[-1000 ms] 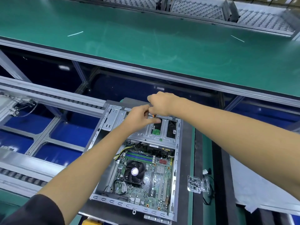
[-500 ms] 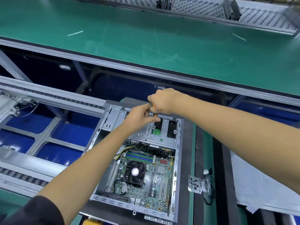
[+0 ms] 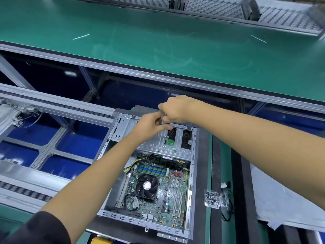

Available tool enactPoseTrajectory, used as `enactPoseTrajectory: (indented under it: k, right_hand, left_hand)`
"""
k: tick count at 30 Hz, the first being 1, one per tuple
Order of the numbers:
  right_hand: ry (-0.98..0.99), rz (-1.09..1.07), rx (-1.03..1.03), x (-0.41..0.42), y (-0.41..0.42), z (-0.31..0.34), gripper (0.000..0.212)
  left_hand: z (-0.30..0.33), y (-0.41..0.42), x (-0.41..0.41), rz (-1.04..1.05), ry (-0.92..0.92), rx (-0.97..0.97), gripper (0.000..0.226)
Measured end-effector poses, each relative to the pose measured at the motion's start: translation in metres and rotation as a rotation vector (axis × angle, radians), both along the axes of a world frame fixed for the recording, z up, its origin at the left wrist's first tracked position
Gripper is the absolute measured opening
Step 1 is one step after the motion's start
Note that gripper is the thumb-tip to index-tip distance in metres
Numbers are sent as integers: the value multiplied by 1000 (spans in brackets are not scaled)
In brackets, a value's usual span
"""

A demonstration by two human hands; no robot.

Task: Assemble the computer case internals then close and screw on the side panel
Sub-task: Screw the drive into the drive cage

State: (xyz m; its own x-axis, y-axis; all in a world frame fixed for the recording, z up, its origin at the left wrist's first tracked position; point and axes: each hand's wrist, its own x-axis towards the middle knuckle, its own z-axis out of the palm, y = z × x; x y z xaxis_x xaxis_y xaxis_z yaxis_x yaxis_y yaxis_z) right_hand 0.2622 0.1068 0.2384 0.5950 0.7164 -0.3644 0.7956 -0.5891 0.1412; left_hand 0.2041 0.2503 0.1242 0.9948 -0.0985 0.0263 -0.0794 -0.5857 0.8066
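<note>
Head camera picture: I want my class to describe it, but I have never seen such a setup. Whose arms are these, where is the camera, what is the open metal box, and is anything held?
There is no machine here: a person wears one camera on the head, looking forward and down, so both bare arms reach away from you. The left hand and the right hand meet at the far edge of an open grey metal computer case, which lies on its side. Their fingers are curled together over something small; it is too hidden to name. Inside the case you see a green circuit board with a round black cooling fan, and beyond them a silver metal drive bracket. To the right, a small clear plastic packet of dark small parts lies on the bench. Behind runs a wide green work surface.
</note>
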Motion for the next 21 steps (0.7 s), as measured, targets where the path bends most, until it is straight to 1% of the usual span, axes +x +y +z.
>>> enactPoseTrajectory:
  k: [2, 4, 5, 8, 10, 11, 12, 15, 16, 17, 19, 20, 21]
  right_hand:
    - [-59, -28, -44, -2, 3, 0, 25]
    - [-59, -6, -54, 0, 3, -1, 28]
    - [-38, 25, -46, 2, 2, 1, 27]
    - [-21, 202, -23, 8, -4, 8, 26]
    - [-9, 256, -6, 8, -5, 7, 23]
    - [10, 243, 14, 7, -6, 5, 21]
    - [23, 215, 27, 6, -6, 3, 18]
    - [8, 121, 15, 4, -5, 1, 11]
    - [-11, 92, 2, 3, -4, 0, 8]
    - [-36, 62, -9, 0, -2, 0, 9]
    - [-87, 0, -33, -4, 1, -3, 19]
    - [-98, -13, -42, -5, 1, -3, 21]
    - [-92, -5, -41, -5, 1, -3, 21]
  left_hand:
    - [0, -4, -1, 26, -26, -9, 39]
    - [0, -5, -1, -5, -1, -41, 30]
    - [0, -4, 0, -24, 8, -40, 22]
    - [5, 3, 2, -79, 31, -7, 19]
    - [8, 8, 2, -125, 70, -8, 9]
    - [7, 10, 3, -138, 73, 11, 4]
    - [5, 11, 4, -144, 70, 32, 7]
    - [2, 6, 0, -75, 53, 18, 34]
    - [0, 2, 0, -39, 35, 11, 41]
    - [-1, -2, 0, -10, 13, 13, 43]
    - [-1, -8, 1, 2, -4, -17, 32]
    - [0, -9, 0, -6, 10, -46, 24]
    - [1, -9, 1, -14, 28, -67, 21]
